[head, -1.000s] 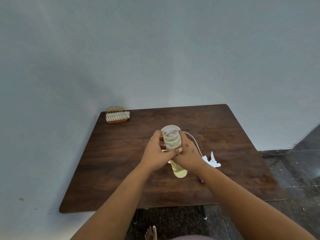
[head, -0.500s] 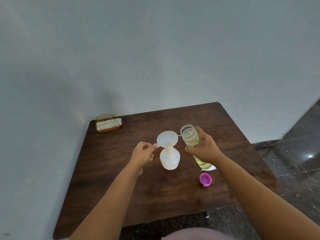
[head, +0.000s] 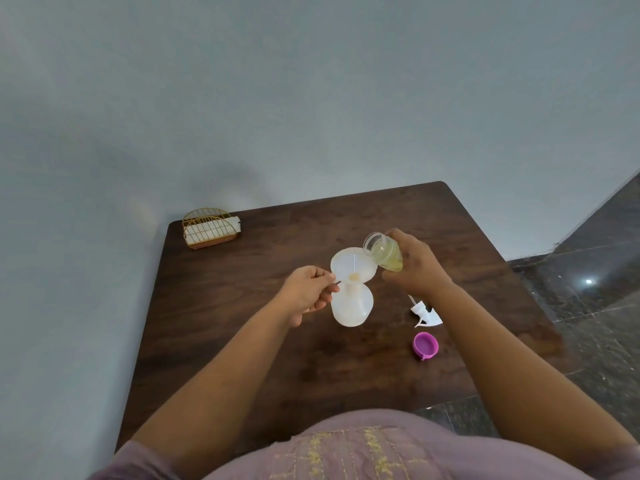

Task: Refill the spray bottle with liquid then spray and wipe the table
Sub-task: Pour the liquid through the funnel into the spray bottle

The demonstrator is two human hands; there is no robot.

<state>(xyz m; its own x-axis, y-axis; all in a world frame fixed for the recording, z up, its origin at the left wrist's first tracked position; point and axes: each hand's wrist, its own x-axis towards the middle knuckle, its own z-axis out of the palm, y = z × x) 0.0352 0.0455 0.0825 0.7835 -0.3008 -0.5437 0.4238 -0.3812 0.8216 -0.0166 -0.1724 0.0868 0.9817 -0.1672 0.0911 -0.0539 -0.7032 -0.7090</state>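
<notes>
We are in the refilling step: liquid is going through a funnel into the open spray bottle, and the spraying and wiping are not yet begun.

At the far left corner of the table (head: 242, 341) stands a wire holder (head: 210, 228) with white sheets in it, well apart from the work. Our left hand (head: 308, 294) pinches the funnel's small side tab with thumb and fingers, steadying the funnel (head: 353, 266), which sits upright in the neck of the spray bottle (head: 351, 306). The bottle stands near the table's middle; it is milky, and we cannot tell how full it is. A little yellowish liquid pools at the funnel's throat.

Our right hand (head: 414, 268) is wrapped round a clear jar (head: 382, 252), tilted with its mouth over the funnel's rim; pale yellow liquid lies in it.

Next we judge the pour needs a slow tilt, so the funnel drains without overflowing.

Nearer to us on the right lie the spray head (head: 426, 315) and a purple cap (head: 425, 345), both off.
</notes>
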